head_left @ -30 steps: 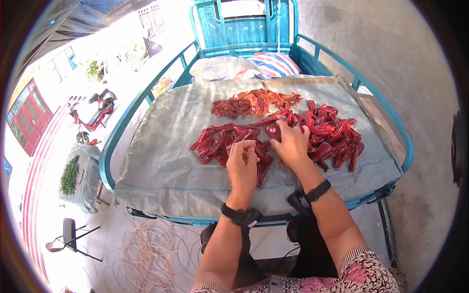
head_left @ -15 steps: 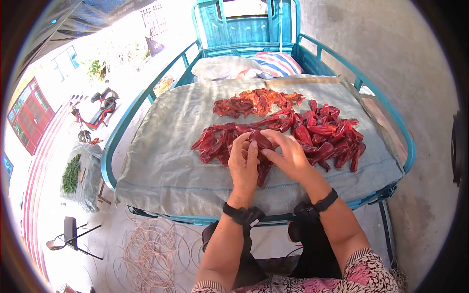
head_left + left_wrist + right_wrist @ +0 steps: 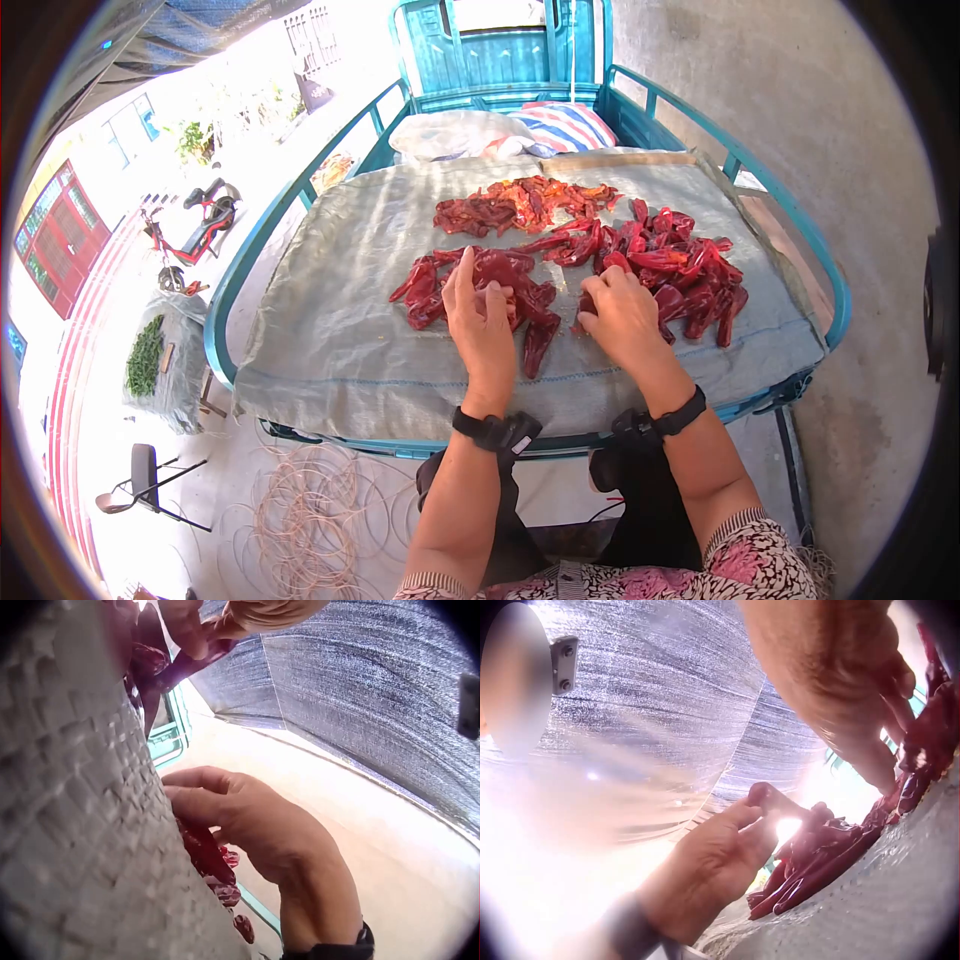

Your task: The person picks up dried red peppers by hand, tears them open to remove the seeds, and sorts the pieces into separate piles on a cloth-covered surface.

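Observation:
Two piles of glossy dark red peppers lie on the grey woven sheet, a left pile [image 3: 425, 296] and a larger right pile [image 3: 690, 262]. The left hand [image 3: 482, 335] is over the front of the left pile, index finger extended, fingertips near the peppers; the right wrist view shows this hand [image 3: 712, 862] beside several peppers [image 3: 821, 859]. To its right, the right hand [image 3: 630, 325] has its fingers bent down around a dark red pepper at the near left edge of the right pile. In the left wrist view, the right hand [image 3: 277, 832] covers part of a pepper [image 3: 206, 855].
Behind the piles lies a patch of split, orange-red peppers [image 3: 530, 205]. Teal rails [image 3: 262, 235] enclose the cart bed, with a white sack [image 3: 460, 135] and a striped sack [image 3: 570, 127] at the back. A scooter [image 3: 205, 235] and a chair [image 3: 145, 475] stand left.
Half a second ago both hands met at one pepper between the piles. They have since parted: the right hand moved right to another pepper, while the left stayed over the left pile, its fingers straighter.

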Demonstrator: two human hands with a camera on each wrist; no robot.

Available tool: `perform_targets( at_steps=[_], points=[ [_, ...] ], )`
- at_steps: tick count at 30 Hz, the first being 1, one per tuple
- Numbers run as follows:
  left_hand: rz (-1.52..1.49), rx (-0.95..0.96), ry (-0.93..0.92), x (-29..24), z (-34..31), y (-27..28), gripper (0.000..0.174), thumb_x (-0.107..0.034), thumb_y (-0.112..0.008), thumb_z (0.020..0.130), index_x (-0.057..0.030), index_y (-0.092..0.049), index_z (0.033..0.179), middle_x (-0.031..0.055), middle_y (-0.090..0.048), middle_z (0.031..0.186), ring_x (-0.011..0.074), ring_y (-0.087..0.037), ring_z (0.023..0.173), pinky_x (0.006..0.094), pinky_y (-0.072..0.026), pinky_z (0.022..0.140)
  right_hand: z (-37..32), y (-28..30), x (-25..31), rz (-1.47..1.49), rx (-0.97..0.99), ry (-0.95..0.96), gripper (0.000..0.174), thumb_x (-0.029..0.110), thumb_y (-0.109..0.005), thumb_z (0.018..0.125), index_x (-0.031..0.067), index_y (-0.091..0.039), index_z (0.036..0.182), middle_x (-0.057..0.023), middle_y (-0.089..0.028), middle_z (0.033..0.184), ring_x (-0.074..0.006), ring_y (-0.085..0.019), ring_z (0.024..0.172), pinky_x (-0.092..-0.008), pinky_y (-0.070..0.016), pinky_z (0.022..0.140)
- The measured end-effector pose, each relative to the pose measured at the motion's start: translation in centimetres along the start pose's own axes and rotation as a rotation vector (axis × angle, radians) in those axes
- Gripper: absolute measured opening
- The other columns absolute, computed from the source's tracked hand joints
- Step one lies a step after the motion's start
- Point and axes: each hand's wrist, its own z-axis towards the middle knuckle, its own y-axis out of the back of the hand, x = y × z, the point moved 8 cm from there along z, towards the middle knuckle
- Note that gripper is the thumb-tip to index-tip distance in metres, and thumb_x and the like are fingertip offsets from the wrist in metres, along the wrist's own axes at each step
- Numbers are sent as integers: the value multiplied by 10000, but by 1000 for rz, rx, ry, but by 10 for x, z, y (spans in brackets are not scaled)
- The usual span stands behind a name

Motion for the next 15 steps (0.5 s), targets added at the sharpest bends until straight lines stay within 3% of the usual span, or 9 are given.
perform_targets(
  at_steps=[5, 8, 12, 15],
  points=[
    [18, 19, 0, 14, 2, 0, 363, 23, -528, 979, -12, -569, 1337, 150, -423, 1420, 161, -671, 979, 265, -585, 777, -2, -14, -11, 105, -50, 5, 337, 53, -724, 757, 86, -661, 1086, -123, -584, 1031, -334, -607, 1011, -451, -523, 821],
    [-24, 10, -60, 7, 2, -1, 328, -11, -532, 993, -9, -585, 1317, 118, -531, 1307, 169, -663, 1060, 264, -586, 777, 4, -5, -18, 374, -135, -38, 352, 35, -690, 789, 85, -650, 1135, -139, -599, 1063, -342, -613, 1026, -449, -519, 853],
    [-12, 163, -8, 14, -2, -14, 307, -43, -577, 989, -7, -591, 1293, 93, -645, 1181, 146, -678, 948, 248, -558, 699, 12, 12, -8, 677, -158, 31, 350, 62, -672, 855, 77, -630, 1202, -147, -643, 1090, -319, -639, 1002, -413, -518, 877],
    [-1, 323, 71, 10, -13, -30, 382, -64, -626, 970, -12, -544, 1339, 83, -686, 1122, 124, -674, 855, 230, -525, 640, 10, 6, -1, 883, -156, -18, 309, 124, -670, 919, 52, -619, 1216, -136, -676, 1065, -235, -659, 941, -360, -522, 847]
  ],
)
